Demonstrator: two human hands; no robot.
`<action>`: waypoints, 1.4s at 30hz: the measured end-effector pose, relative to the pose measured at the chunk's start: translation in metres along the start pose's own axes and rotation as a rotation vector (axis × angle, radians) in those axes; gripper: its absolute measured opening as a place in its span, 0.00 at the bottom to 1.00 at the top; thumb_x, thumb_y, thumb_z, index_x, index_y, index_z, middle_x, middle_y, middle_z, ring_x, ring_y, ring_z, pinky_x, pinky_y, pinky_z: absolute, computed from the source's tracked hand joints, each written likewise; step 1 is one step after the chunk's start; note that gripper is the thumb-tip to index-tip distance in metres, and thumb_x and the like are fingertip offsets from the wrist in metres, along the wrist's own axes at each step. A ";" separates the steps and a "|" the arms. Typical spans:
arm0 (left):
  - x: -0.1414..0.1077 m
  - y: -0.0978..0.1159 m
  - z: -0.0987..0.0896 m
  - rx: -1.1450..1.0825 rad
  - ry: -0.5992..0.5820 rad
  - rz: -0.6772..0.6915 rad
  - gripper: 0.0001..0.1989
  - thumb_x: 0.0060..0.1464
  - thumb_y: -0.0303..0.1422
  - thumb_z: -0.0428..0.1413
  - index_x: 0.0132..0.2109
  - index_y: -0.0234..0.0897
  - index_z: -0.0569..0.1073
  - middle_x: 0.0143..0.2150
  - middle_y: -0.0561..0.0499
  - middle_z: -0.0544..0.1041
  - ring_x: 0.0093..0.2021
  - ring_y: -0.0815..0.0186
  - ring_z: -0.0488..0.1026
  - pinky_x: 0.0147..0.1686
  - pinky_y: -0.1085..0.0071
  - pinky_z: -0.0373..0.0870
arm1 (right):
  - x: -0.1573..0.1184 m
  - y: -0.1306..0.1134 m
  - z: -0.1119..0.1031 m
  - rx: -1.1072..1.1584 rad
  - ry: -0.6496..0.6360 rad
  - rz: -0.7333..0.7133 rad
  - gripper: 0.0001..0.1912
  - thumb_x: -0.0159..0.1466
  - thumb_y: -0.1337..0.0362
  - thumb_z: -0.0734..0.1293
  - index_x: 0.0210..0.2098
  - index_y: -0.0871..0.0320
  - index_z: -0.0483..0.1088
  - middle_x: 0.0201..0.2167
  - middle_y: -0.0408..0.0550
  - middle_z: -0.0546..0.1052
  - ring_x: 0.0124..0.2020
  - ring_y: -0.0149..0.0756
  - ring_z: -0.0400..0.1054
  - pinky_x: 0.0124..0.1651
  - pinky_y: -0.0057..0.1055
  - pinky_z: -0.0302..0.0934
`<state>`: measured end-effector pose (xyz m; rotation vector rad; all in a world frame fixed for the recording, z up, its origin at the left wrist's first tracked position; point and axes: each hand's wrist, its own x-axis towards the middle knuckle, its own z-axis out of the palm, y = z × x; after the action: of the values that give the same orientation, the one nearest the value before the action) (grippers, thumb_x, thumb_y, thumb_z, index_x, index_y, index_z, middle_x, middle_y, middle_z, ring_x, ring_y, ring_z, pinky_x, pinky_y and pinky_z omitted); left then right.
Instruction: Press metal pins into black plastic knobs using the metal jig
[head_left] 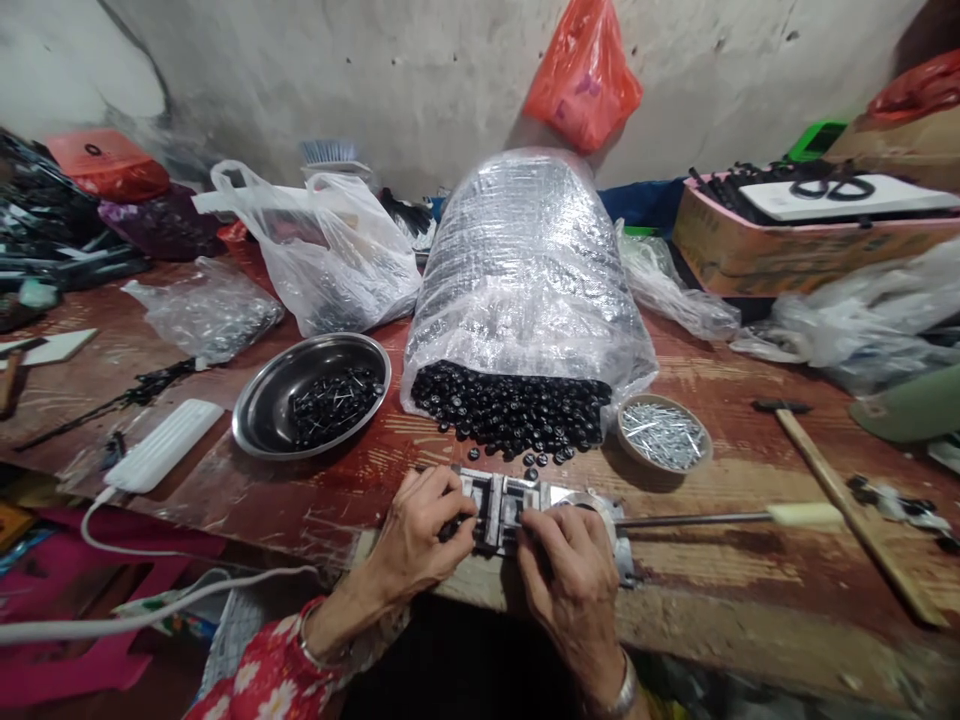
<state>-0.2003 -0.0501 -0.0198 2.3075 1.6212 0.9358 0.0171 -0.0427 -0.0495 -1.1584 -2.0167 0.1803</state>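
- Left hand [427, 530]: at the left end of the vise; thumb and forefinger brought together on a small dark piece [451, 527], mostly covered by the fingers; red floral sleeve [274, 675] pushed up the forearm.
- Right hand [571, 570]: over the right part of the vise, fingers curled with tips down beside its middle; whether they clamp on anything, cannot tell; metal band [625, 688] at the wrist.
- Vise [495, 515]: metal, lying at the near edge of the tabletop [750, 575], between and partly under the two hands.
- Rod [694, 521]: dark, with a pale handle [806, 514], extending right from the vise.
- Black caps [510, 405]: a heap, small and round, spilling from the mouth of a large clear bag [532, 260]; a few loose ones just behind the vise.
- Steel bowl [262, 400]: left of the heap, containing black-headed nails [337, 400].
- Round tub [708, 450]: right of the heap, filled with bare silvery nails [664, 435].
- Hammer [856, 515]: wooden handle, lying slantwise at right, near the pale handle.
- Power strip [169, 447]: white, left of the bowl.
- Red bag [585, 80]: hanging against the wall.
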 end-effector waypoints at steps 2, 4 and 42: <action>0.005 -0.002 -0.005 0.027 -0.016 0.064 0.06 0.60 0.27 0.56 0.39 0.39 0.77 0.37 0.49 0.76 0.39 0.63 0.69 0.40 0.63 0.58 | 0.000 0.000 0.000 0.002 0.008 -0.006 0.08 0.68 0.71 0.66 0.46 0.55 0.71 0.35 0.47 0.71 0.40 0.42 0.62 0.43 0.40 0.59; 0.009 -0.003 -0.010 0.049 -0.052 0.105 0.06 0.61 0.28 0.56 0.42 0.39 0.78 0.38 0.48 0.77 0.40 0.62 0.68 0.40 0.62 0.58 | 0.000 0.000 0.000 0.008 0.014 -0.011 0.08 0.68 0.71 0.66 0.46 0.55 0.71 0.35 0.47 0.72 0.40 0.42 0.62 0.43 0.40 0.60; 0.003 -0.013 -0.014 -0.109 -0.068 -0.005 0.09 0.58 0.29 0.58 0.45 0.41 0.79 0.43 0.49 0.74 0.42 0.64 0.71 0.44 0.67 0.65 | 0.004 -0.002 -0.007 0.059 -0.076 0.011 0.05 0.71 0.70 0.64 0.43 0.54 0.70 0.35 0.47 0.71 0.40 0.41 0.61 0.43 0.39 0.57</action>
<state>-0.2183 -0.0451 -0.0141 2.2359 1.5101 0.9110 0.0200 -0.0428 -0.0416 -1.1416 -2.0577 0.2917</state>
